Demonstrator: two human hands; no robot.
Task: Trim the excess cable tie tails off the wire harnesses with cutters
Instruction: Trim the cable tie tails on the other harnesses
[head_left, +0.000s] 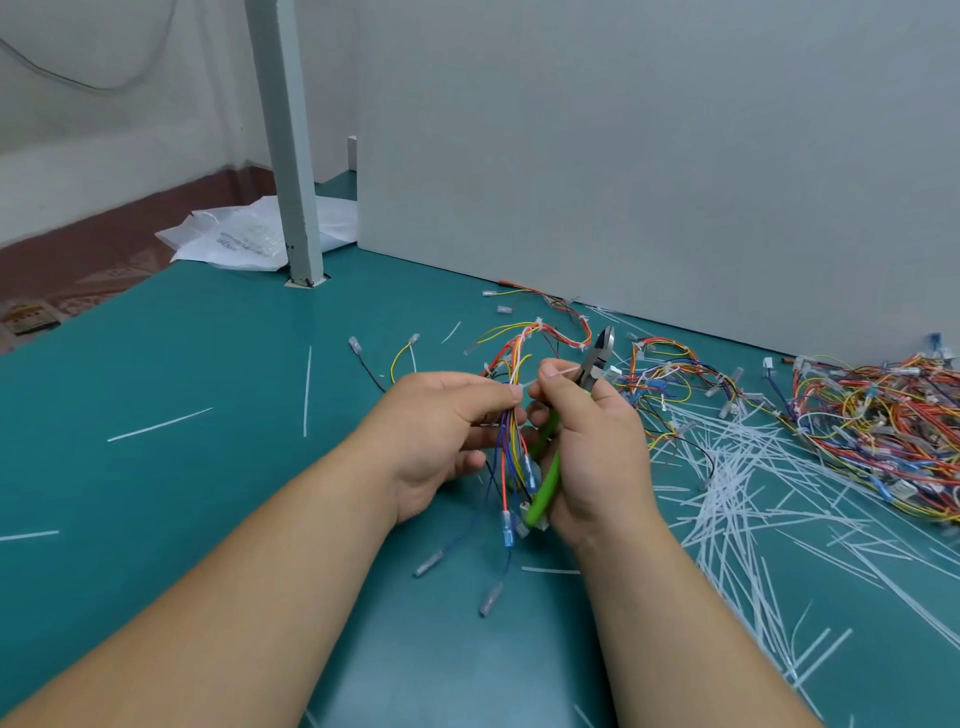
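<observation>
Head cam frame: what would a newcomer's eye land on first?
First, the two hands at centre: the left hand pinches a multicoloured wire harness, while the right hand holds green-handled cutters and pinches a white tie tail. Next, the drift of cut white tails on the teal table to the right, with a heap of harnesses beyond.

1. The clear plastic bag (244, 236) lying at the far end of the counter (156, 364), by the post, bears a few lines of dark print, too small and blurred to read.
2. A small red and yellow packet (28, 318) on the floor at the left edge carries markings, also illegible.
3. No other lettering, number or brand shows anywhere.
</observation>
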